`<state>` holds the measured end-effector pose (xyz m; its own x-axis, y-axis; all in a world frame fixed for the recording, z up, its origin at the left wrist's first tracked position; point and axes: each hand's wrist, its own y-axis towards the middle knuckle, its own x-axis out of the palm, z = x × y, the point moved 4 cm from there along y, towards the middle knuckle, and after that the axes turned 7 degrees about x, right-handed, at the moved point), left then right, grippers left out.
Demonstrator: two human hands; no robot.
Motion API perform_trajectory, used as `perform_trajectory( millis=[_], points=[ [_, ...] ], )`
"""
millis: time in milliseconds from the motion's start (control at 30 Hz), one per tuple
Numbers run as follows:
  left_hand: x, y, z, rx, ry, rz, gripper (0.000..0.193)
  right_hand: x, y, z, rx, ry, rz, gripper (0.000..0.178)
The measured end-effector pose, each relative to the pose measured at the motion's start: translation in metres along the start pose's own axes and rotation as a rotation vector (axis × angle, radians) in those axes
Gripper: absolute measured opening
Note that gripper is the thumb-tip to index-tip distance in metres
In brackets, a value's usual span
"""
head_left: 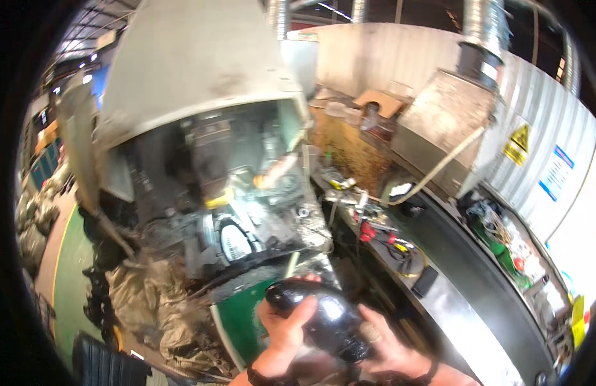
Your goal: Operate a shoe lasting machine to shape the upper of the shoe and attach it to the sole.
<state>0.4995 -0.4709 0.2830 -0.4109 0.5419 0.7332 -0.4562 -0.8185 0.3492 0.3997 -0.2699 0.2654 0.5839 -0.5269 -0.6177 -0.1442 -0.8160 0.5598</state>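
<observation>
And here it is, at the lower middle of the frame: a glossy black piece (333, 313), long and rounded, slung aslant between two bare hands above a green panel (241, 325). The left hand (284, 329) is curled around its left end, thumb pressed flat across the top, a fingertip or two peeping over the far edge; a firm hold, that one. Over on the right, the right hand (387, 344) is half curled, cupping the lower right end, though its fingers' underside contact is hidden, so I can't tell how tightly they press. Look at that shine, a hard white glare right on the crown! I'd call it smooth and likely slippery, so friction at the fingertips counts. No dents show under the thumb, which hints at a stiff shell, but softness can't be ruled out from here. Weight? Hard to read; the two-handed carry suggests something modest yet awkward rather than feather-light. Best purchase, in my judgement, is just where these hands are: one at each narrowing end, thumbs above, fingers beneath, leaving the bulging middle alone, where a polished surface could scuff or slide. Just above, at centre-left, the machine bay (201, 132) shows a bright, sole-shaped plate (235, 242), well apart from the piece.
</observation>
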Motion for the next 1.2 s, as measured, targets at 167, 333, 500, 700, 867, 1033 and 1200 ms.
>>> perform_trajectory(
  millis=[167, 333, 500, 700, 867, 1033, 1200],
  points=[
    [0.042, -0.014, -0.082, -0.364, 0.004, 0.215, 0.032, -0.056, -0.061, 0.004, 0.132, -0.069, 0.291, 0.078],
    [0.070, -0.060, -0.206, -0.704, 0.228, 0.041, 0.039, -0.107, -0.149, 0.059, 0.903, 0.705, 0.765, 0.067],
    [0.063, -0.125, -0.336, -0.806, 0.614, -0.598, 0.030, -0.165, -0.329, 0.153, 1.142, 1.317, 1.497, 0.026],
    [0.012, -0.160, -0.399, -0.727, 0.954, -0.659, 0.025, -0.330, -0.691, 0.170, 0.970, 0.731, 1.858, 0.037],
    [-0.039, -0.181, -0.412, -0.548, 1.125, -0.903, 0.026, -0.352, -0.784, 0.134, 1.114, -0.051, 2.341, 0.047],
    [-0.009, -0.179, -0.437, -0.726, 1.215, -0.892, 0.023, -0.297, -0.627, 0.221, 1.581, -0.080, 1.389, 0.031],
    [0.011, -0.150, -0.528, -0.878, 1.011, -0.780, 0.021, -0.187, -0.399, 0.249, 0.988, -0.633, 0.269, 0.048]
  ],
)
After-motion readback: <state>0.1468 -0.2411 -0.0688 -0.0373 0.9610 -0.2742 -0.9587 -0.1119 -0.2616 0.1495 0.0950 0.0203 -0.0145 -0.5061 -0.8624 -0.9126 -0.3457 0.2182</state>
